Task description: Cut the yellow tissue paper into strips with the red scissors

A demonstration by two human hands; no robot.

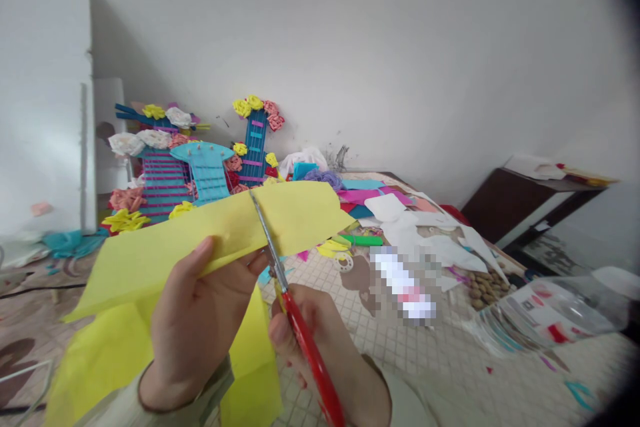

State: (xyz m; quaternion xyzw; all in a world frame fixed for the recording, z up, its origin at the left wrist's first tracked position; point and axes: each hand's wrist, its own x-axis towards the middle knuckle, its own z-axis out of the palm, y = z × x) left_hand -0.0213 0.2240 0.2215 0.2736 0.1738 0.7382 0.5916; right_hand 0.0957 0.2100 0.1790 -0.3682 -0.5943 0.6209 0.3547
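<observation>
My left hand (200,310) holds a long folded strip of yellow paper (165,247) between thumb and fingers. My right hand (320,333) is wrapped round red-handled scissors (303,333). Their metal blades lie across the strip, right of my left thumb, and reach its upper edge. Part of the strip extends beyond the blades to the right. Larger yellow sheets hang below, behind my left hand and wrist.
Decorated blue woven pieces (165,180) with paper flowers stand against the wall. White paper scraps (405,233), a green strip (363,240), nuts in shells (487,288) and a clear plastic container (550,310) lie on the right of the table (350,360).
</observation>
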